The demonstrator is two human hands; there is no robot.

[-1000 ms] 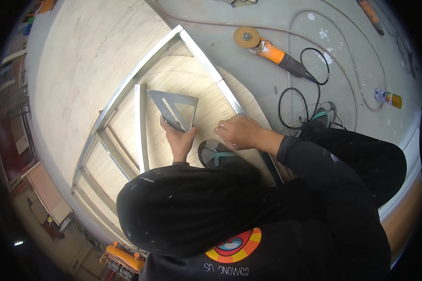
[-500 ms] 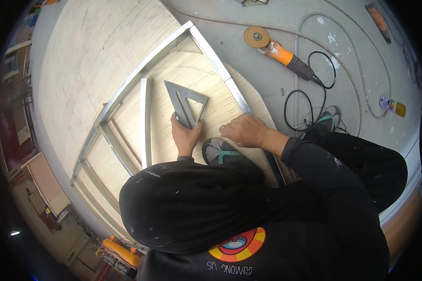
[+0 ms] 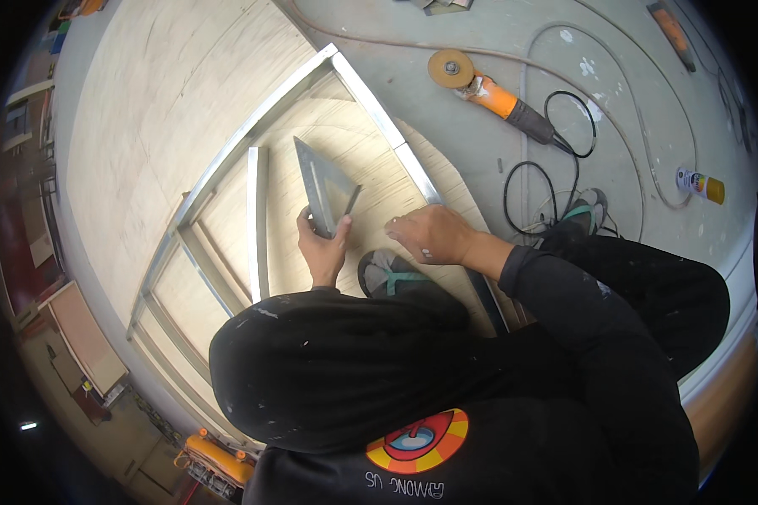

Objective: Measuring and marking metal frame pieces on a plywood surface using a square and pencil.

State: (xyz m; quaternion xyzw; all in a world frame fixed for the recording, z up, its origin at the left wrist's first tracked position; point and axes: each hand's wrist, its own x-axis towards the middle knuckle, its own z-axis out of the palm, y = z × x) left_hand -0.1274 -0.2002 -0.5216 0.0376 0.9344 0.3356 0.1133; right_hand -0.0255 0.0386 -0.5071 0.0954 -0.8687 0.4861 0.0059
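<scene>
My left hand (image 3: 322,254) grips the lower end of a grey triangular metal square (image 3: 317,189), thumb on one side and fingers on the other. The square is held tilted over the plywood. My right hand (image 3: 440,234) is closed, fingers curled, against the right-hand bar of a silver metal-tube frame (image 3: 381,119). Whatever may be inside that fist is hidden. Left of the square runs a straight metal tube (image 3: 258,223) within the frame. My sandalled foot (image 3: 387,273) rests between my two hands.
Plywood sheet (image 3: 177,84) lies beneath the frame. An orange angle grinder (image 3: 499,99) with a disc lies on the grey floor at the right, among looping cables and a hose (image 3: 623,109). Further right lies a spray can (image 3: 701,185). An orange tank-like machine (image 3: 217,456) stands at lower left.
My left hand has tilted the square, so it now shows more edge-on. My right hand stays at the frame bar, turned slightly. The whole view has shifted a little.
</scene>
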